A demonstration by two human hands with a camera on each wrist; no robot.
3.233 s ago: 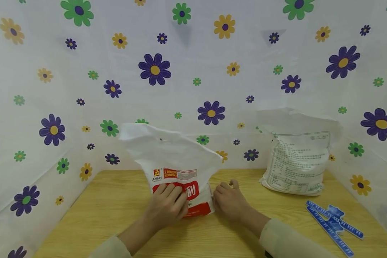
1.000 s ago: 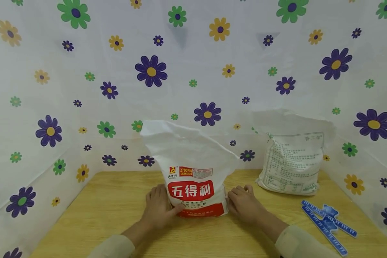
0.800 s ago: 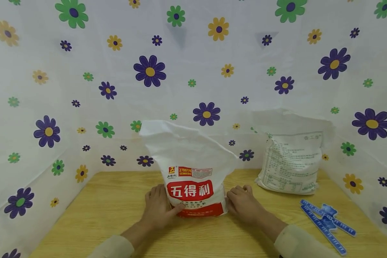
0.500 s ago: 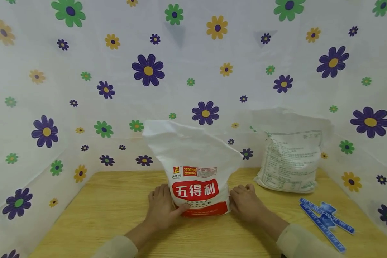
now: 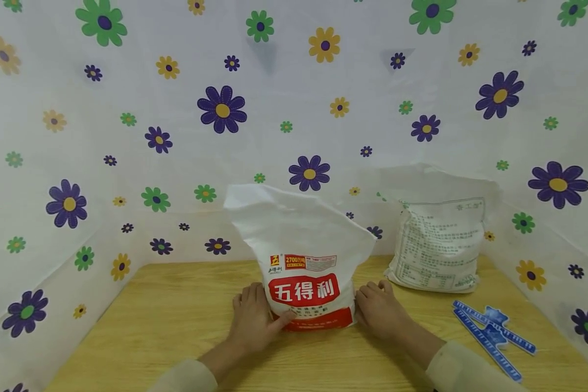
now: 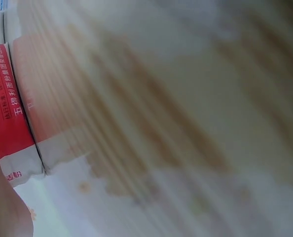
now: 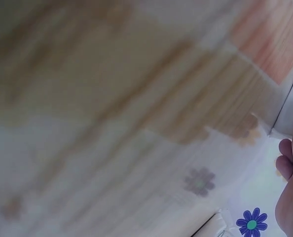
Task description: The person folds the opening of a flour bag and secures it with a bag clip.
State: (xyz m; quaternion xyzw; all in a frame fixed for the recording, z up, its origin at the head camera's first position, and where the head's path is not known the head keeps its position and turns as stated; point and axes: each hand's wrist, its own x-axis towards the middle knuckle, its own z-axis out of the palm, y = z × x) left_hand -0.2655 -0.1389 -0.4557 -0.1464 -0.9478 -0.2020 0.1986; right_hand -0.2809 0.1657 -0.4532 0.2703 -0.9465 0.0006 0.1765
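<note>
Wooden tabletop (image 5: 176, 310) bears an upright red-printed bag (image 5: 306, 247), contents hidden

Red-printed bag (image 5: 304, 239): a matt, creased, cloth-like surface is being presented. Green-printed bag (image 5: 438, 245): a matt, wrinkled finish is being shown. Tabletop (image 5: 176, 310): smooth, glossy wood grain is being displayed, reflections being returned in both wrist views. Clips (image 5: 494, 334): smooth blue plastic is being seen. Backdrop (image 5: 269, 136): thin, smooth printed sheeting is being exhibited. Sleeves (image 5: 470, 366): matt cloth is being worn.

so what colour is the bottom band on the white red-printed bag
The bottom band is red, clearest in the head view.
</note>
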